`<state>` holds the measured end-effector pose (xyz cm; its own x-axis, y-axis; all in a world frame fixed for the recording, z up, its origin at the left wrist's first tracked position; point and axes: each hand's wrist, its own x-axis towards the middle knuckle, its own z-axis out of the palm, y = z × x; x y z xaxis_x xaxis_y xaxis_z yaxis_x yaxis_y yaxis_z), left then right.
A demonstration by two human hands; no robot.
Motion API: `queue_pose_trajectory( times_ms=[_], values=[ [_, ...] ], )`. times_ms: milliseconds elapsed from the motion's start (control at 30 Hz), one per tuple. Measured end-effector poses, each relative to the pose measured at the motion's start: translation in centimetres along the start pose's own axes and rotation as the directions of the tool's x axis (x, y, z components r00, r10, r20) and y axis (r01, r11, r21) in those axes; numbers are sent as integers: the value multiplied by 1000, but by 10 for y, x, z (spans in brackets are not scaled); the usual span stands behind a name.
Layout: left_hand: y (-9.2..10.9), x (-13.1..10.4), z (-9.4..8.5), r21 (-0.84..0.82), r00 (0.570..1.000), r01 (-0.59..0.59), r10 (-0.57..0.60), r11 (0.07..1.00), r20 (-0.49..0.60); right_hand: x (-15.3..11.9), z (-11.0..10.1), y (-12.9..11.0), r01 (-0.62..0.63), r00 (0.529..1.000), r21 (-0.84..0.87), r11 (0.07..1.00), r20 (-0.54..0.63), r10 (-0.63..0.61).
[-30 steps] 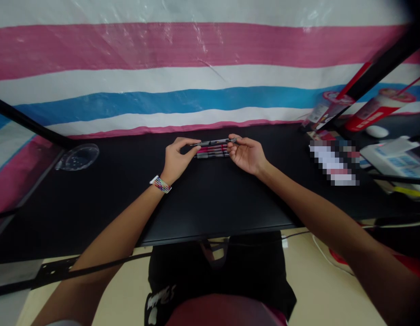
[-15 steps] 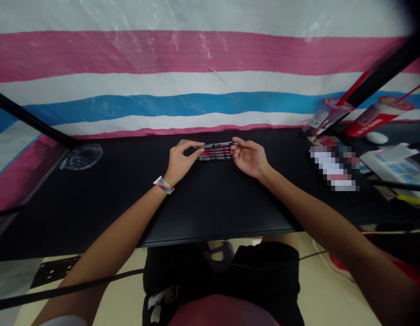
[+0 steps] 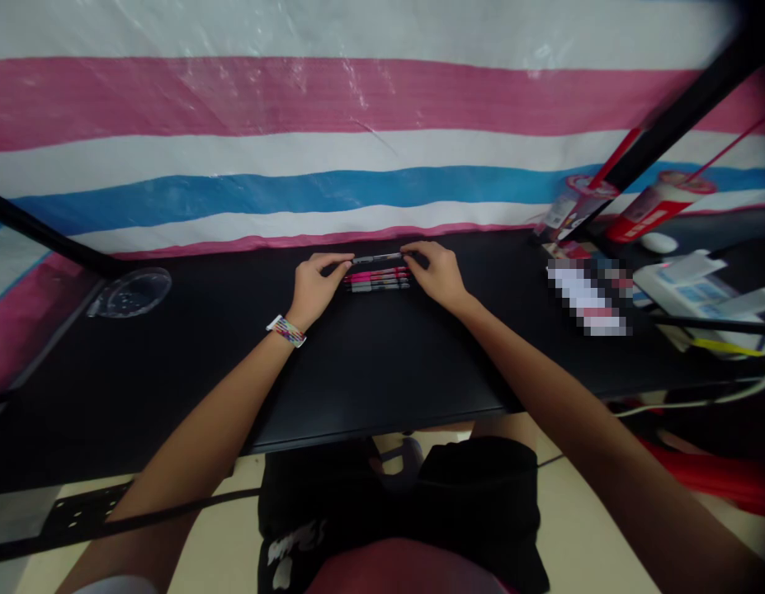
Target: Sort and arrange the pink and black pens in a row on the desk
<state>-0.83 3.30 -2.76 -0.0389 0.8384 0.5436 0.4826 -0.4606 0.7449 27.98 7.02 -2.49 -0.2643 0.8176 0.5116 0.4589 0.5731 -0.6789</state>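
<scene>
A dark pen with a clear-looking barrel [image 3: 375, 259] lies crosswise between my hands. My left hand [image 3: 315, 285] pinches its left end between thumb and fingers. At the other end, my right hand [image 3: 437, 275] grips it with thumb and fingertips. Just on the near side of it is a neat row of pens, laid parallel: pink ones [image 3: 375, 274] farther off and grey ones [image 3: 377, 287] closest to me. My fingers cover some of the pens' ends. A multicoloured woven bracelet [image 3: 286, 331] is on my left wrist.
On the black table [image 3: 370, 363], a clear plastic lid [image 3: 134, 293] lies at the left. To the right stand two drink cups [image 3: 573, 206] with red straws, a white mouse [image 3: 659, 242], a blurred-out item [image 3: 589, 297] and papers [image 3: 697, 289]. A striped sheet [image 3: 332, 99] hangs behind.
The pen has come down to the far side of the row, uncovering more of the pink pens. My right hand has turned from palm up to palm down, gripping the pen's end.
</scene>
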Motion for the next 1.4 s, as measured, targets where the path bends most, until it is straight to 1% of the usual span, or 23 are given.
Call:
queue_pose_trajectory(
  times_ms=[100, 200, 267, 367, 500, 567, 667, 767, 833, 900, 933, 1000, 1100, 1167, 1233, 1300, 1400],
  values=[
    [-12, 3, 0, 51, 999, 23, -24, 998, 25, 2, 4, 5, -27, 996, -106, 994, 85, 36],
    [-21, 4, 1, 59, 997, 18, -23, 998, 80, 1, 8, 10, -30, 990, -125, 992, 135, 47],
    [-25, 4, 1, 66, 995, 26, -32, 997, 92, -2, 8, 14, -12, 987, -128, 992, 155, 32],
    [-29, 4, 1, 77, 994, 34, -42, 996, 100, -4, 9, 17, 13, 985, -154, 988, 173, 14],
    [-31, 4, 1, 116, 994, -25, 12, 993, 110, -6, 9, 18, 0, 986, -154, 988, 163, 26],
    [-30, 3, 1, 126, 994, -30, 16, 992, 110, -7, 9, 17, -16, 987, -132, 991, 159, 37],
    [-29, 3, 2, 126, 995, -10, -3, 992, 99, -8, 8, 14, -40, 988, -72, 997, 147, 51],
    [-30, 3, 3, 78, 997, 32, -38, 996, 70, -8, 10, 11, -100, 993, 45, 994, 60, 97],
    [-33, 3, 5, -23, 995, 77, -76, 997, 58, -8, 13, 9, -183, 982, 149, 972, -27, 189],
    [-38, 2, 8, -143, 991, 130, -122, 981, 63, -7, 19, 9, -266, 952, 255, 930, -80, 295],
    [-40, 2, 10, -194, 987, 156, -145, 968, 71, -7, 22, 9, -294, 939, 301, 907, -87, 333],
    [-43, -1, 15, -260, 980, 192, -171, 946, 100, -8, 28, 10, -318, 928, 363, 876, -70, 366],
    [-37, -7, 23, -329, 967, 242, -201, 913, 155, -9, 35, 12, -329, 931, 403, 854, -15, 365],
    [-27, -11, 28, -393, 955, 288, -232, 873, 183, -9, 38, 14, -330, 934, 436, 838, 22, 356],
    [-14, -15, 32, -447, 945, 319, -247, 836, 212, -10, 41, 16, -320, 936, 497, 807, 32, 352],
    [-1, -19, 34, -480, 945, 317, -229, 818, 234, -11, 42, 18, -305, 934, 565, 767, 23, 355],
    [11, -24, 33, -513, 950, 305, -217, 803, 226, -13, 44, 18, -292, 932, 615, 733, 12, 362]
  ],
)
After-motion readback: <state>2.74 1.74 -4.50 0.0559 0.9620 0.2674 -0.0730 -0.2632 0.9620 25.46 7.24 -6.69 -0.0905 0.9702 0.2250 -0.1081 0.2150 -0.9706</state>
